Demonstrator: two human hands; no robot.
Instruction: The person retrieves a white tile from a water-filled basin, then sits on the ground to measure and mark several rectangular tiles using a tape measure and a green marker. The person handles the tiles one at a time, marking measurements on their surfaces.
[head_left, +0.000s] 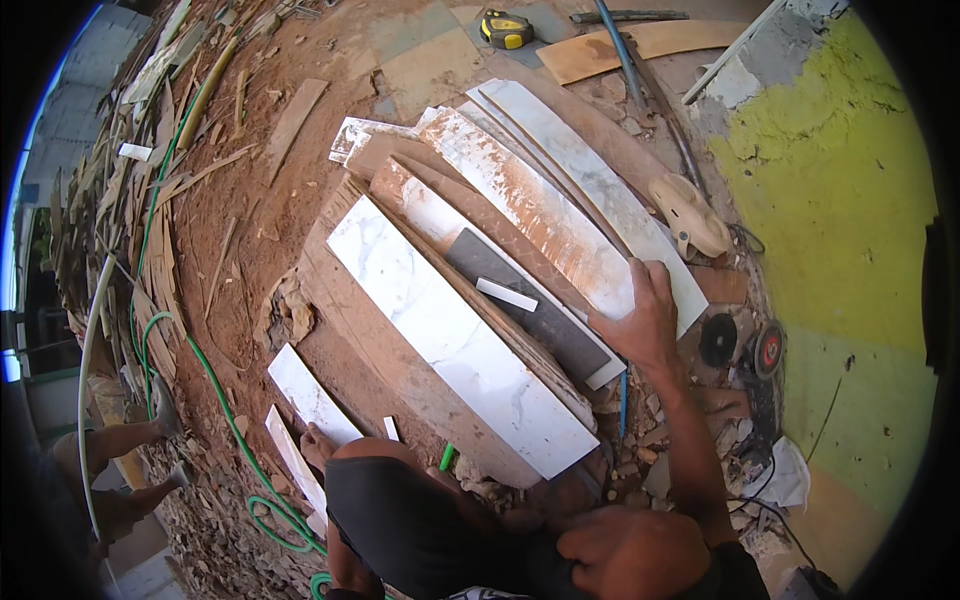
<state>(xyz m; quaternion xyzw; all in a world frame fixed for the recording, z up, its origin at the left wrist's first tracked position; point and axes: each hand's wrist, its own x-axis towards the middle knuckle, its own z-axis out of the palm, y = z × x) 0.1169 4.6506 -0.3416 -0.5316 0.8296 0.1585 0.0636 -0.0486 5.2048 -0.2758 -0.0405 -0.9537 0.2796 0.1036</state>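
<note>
My right hand has its fingers bent over the edge of a dust-streaked white tile strip, among several stacked strips at the upper right. Beside it, a dark grey strip carries a small white piece. A long white marble-patterned strip lies across the middle on brown-backed pieces. At the lower left, my left hand, partly hidden by my knee, touches the lower end of a shorter white strip; its grip is unclear. Another narrow white strip lies alongside.
A tape measure and pipes lie at the top. An angle grinder, loose disc and yellow-green wall are at right. Green hose and debris run along the left, beside another person's legs.
</note>
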